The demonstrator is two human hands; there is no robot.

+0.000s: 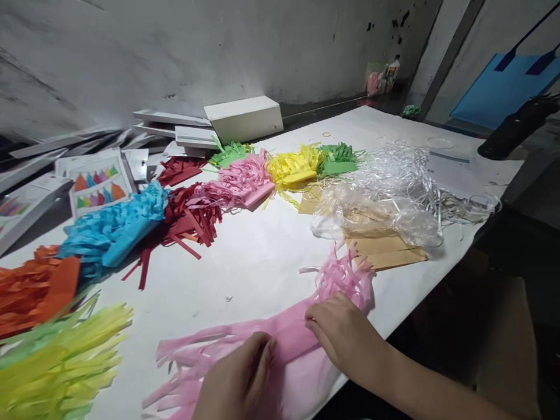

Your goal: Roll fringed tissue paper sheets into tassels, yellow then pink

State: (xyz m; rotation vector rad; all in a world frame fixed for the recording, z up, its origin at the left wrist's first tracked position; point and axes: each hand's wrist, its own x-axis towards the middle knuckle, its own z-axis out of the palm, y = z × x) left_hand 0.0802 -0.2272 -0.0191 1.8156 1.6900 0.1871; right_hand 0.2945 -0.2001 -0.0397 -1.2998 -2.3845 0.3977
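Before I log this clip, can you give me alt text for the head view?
Two hands, left hand and right hand, press on a pink fringed tissue-paper strip lying across a white table. Beyond it sit fringed paper bundles in blue, dark red, yellow and green, plus a crumpled clear plastic bag and white boxes.

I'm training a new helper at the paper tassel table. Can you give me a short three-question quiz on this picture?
1. True or false: both hands, the left hand and the right hand, rest on the pink fringed paper.
2. Which pile lies between the orange pile and the dark red pile? A. blue B. green C. yellow
3. Fill in: the clear plastic bag lies on ____ paper.

Key: 1 true; 2 A, the blue pile; 3 brown, the brown paper.
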